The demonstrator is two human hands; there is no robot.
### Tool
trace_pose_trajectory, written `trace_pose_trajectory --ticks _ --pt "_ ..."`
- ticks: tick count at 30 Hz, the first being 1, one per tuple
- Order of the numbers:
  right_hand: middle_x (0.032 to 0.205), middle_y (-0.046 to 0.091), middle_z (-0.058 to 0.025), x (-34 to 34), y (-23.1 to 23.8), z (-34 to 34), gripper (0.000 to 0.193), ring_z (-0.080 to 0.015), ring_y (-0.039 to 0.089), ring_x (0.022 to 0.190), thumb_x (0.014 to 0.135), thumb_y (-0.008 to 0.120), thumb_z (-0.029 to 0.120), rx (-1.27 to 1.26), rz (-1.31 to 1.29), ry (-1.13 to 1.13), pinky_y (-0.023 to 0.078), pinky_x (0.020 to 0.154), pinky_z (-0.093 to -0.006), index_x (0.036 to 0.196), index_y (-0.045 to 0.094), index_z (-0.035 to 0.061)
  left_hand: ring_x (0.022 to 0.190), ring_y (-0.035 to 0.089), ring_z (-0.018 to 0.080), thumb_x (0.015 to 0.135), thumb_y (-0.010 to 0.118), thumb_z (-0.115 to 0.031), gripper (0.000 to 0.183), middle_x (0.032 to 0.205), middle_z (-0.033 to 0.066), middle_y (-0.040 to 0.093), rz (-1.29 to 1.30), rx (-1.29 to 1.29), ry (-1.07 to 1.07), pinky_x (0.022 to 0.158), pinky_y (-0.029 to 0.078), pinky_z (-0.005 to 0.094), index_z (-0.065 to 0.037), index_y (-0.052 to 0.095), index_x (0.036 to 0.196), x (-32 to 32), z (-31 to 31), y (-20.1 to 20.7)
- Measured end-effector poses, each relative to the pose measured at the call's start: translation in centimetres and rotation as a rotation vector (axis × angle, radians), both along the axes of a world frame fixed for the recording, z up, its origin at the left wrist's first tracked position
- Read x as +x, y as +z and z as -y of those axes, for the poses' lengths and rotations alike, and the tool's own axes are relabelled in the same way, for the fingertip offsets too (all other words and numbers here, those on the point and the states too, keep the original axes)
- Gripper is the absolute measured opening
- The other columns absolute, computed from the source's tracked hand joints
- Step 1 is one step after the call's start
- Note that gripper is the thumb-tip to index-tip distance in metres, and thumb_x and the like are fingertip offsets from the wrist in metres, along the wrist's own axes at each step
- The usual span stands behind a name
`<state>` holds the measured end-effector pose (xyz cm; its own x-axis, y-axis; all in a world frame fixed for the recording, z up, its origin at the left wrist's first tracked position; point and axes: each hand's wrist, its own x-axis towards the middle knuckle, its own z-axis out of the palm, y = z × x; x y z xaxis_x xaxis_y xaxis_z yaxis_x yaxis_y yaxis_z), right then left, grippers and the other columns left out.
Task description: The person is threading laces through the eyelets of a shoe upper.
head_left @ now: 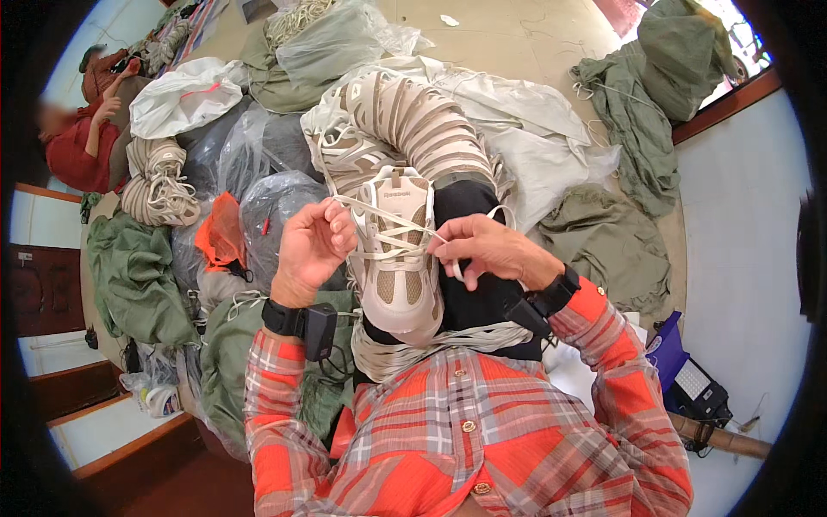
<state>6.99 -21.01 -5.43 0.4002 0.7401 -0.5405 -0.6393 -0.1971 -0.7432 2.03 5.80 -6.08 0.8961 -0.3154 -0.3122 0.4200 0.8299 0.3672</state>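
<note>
One beige shoe (398, 302) is seen at frame centre, toe toward the lower edge. Its lace (379, 255) is pinched by the right hand (482, 250); left hand (314, 246) is curled at the lace, grip can't be told. Lace could be left uneven by unequal pulls, or snagged by the lace bundle (377, 358) below, lower centre.

The air above the toe of the shoe (401, 289) is open from overhead. Passage at its flanks is narrowed by the left hand (314, 246) and right hand (491, 250); the lace (377, 211), drawn to both, bars a low crossing over its upper. Beyond its heel, a row of shoes (418, 129) blocks the way; below its toe, a lace bundle (379, 360) forms a low obstacle. Open floor (508, 39) lies well beyond its heel.
</note>
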Motion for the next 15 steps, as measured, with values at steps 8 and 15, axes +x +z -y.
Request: trace_pose_trajectory --ticks 8,15 --pt "0.082 0.056 -0.0025 -0.8 -0.8 -0.3 0.023 -0.0121 0.056 0.073 0.088 0.057 0.025 0.187 -0.155 -0.198 0.052 0.057 -0.0266 0.092 0.061 0.0030 0.058 0.044 0.0162 0.085 0.046 -0.017 0.017 0.064 0.0037 0.046 -0.021 -0.093 0.076 0.056 0.036 0.0275 -0.007 0.046 0.071 -0.5 0.5 -0.9" --pt "0.072 0.052 -0.0071 -0.5 4.1 3.4 0.015 -0.0241 0.050 0.075 0.073 0.066 0.019 -0.172 1.334 0.333 0.042 0.067 -0.0335 0.083 0.066 0.0070 0.068 0.047 0.0182 0.083 0.045 -0.007 0.011 0.074 0.0090 0.050 0.271 0.110 0.748 0.065 0.040 0.0317 0.001 0.052 0.079 0.8 -23.4 5.2"
